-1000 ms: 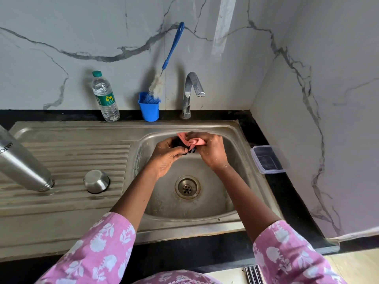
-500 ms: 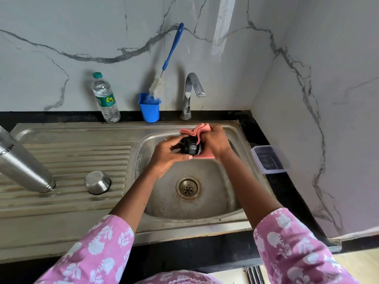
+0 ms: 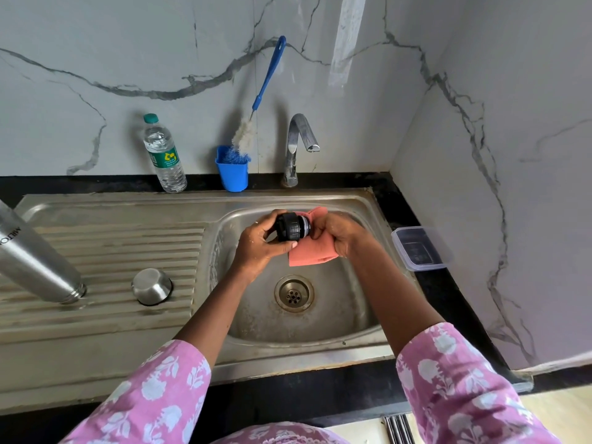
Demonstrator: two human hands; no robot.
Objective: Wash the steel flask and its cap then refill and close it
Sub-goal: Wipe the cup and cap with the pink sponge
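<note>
Over the sink basin (image 3: 323, 325), my left hand (image 3: 259, 243) grips a black screw cap (image 3: 291, 226) with a silver ring, lying on its side. My right hand (image 3: 341, 233) holds a pink-orange cloth (image 3: 312, 253) against the cap's end. The steel flask (image 3: 30, 259) stands mouth-down and tilted on the ribbed drainboard at the far left, partly out of frame. A small steel cup lid (image 3: 151, 286) sits upside down on the drainboard beside it.
A plastic water bottle (image 3: 164, 155) and a blue cup (image 3: 233, 171) holding a blue-handled bottle brush (image 3: 256, 104) stand against the marble wall. The tap (image 3: 299, 145) rises behind the basin; no water runs. A clear plastic box (image 3: 419, 248) sits on the black counter at right.
The cap, earlier wrapped inside the cloth between both hands, is now uncovered and turned sideways in my left hand. The cloth has slid to the right and hangs below my right hand.
</note>
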